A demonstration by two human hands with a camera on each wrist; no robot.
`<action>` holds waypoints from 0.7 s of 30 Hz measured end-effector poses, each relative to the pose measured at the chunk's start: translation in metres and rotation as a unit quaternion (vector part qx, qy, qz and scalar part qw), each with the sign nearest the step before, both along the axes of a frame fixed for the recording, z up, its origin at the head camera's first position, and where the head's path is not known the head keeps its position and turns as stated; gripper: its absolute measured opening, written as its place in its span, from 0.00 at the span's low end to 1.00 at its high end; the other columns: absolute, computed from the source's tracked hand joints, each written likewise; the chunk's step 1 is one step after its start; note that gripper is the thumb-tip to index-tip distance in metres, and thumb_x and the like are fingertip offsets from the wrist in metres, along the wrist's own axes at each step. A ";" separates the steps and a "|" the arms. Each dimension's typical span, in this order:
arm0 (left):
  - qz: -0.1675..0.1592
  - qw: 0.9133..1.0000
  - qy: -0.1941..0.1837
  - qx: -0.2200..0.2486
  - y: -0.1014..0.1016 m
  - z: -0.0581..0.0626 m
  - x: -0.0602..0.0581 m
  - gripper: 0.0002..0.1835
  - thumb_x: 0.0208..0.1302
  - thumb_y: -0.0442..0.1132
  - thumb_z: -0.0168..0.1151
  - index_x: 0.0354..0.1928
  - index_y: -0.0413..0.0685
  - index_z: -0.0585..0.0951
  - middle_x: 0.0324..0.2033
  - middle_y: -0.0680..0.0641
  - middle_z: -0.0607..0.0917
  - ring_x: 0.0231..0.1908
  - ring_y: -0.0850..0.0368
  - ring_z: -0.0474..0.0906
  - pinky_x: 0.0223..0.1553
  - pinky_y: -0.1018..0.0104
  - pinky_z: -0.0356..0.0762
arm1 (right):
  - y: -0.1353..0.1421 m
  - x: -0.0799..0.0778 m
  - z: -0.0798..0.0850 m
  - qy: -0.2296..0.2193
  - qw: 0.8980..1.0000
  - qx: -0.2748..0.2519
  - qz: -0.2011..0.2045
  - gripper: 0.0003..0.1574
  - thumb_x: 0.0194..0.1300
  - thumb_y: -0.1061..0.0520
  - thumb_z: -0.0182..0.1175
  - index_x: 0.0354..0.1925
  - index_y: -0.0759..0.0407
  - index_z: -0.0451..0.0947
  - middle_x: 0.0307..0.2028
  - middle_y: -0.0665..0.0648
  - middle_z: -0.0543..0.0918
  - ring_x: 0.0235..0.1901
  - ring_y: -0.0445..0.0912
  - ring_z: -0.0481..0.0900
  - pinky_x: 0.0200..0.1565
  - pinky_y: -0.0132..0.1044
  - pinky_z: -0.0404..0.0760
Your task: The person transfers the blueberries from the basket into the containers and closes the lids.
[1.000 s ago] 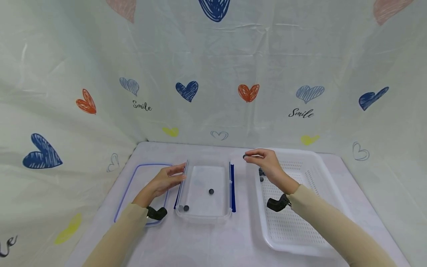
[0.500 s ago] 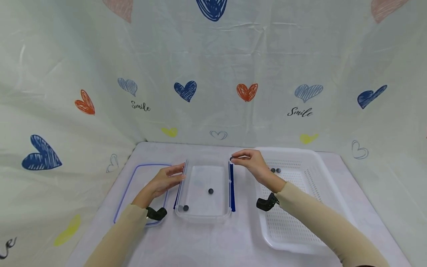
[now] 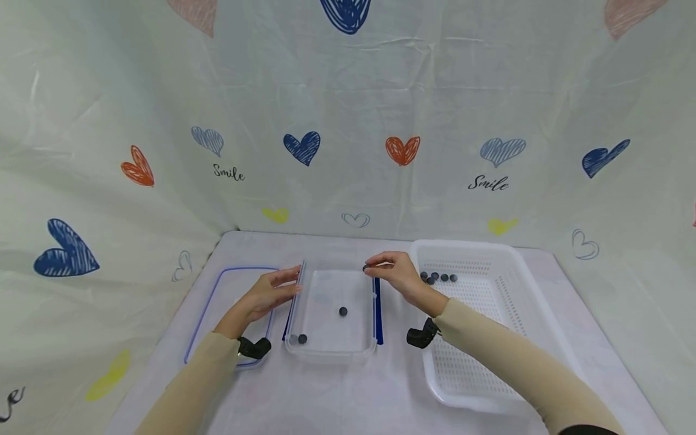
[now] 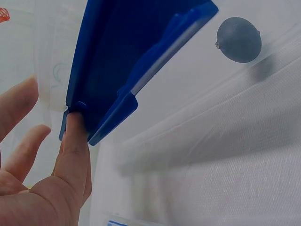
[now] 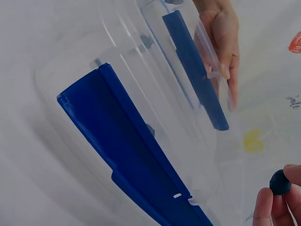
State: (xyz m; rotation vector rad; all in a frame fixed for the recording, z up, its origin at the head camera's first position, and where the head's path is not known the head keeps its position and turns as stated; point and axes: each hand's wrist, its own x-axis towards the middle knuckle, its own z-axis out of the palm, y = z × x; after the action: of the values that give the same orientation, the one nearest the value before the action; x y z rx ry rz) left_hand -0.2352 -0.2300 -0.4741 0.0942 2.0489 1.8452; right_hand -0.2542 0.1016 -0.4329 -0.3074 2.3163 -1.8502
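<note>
Head view: right hand (image 3: 399,272) pinches a dark ball (image 3: 365,268) between its fingers near the one-o'clock corner of the clear box (image 3: 326,290); left hand (image 3: 267,293), fingers extended, touches its side at ten o'clock.

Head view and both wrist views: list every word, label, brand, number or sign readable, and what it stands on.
"Smile" on the backdrop, left in the head view.
"Smile" on the backdrop, right in the head view.
A cut-off word on the backdrop, lower left: ends in "e", otherwise unreadable.
Dark marks, right wrist view's edge: too blurred to read.
None readable on clear box, dark balls or white basket.
</note>
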 end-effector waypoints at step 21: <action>0.007 1.000 0.000 0.008 0.000 -0.003 -0.002 0.36 0.68 0.36 0.65 0.75 0.43 0.62 0.72 0.33 0.61 0.60 0.52 0.73 0.60 0.63 0.74 | 0.003 0.001 0.004 0.008 1.000 0.027 -0.012 0.15 0.62 0.61 0.71 0.47 0.67 0.85 0.43 0.59 0.87 0.42 0.47 0.84 0.54 0.46 0.80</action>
State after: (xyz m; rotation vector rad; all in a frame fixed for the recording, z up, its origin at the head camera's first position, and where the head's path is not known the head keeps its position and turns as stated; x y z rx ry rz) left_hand -0.2367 -0.2298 -0.4773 0.0824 2.0401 1.8701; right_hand -0.2535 0.1050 -0.4291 -0.2910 2.3858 -1.8000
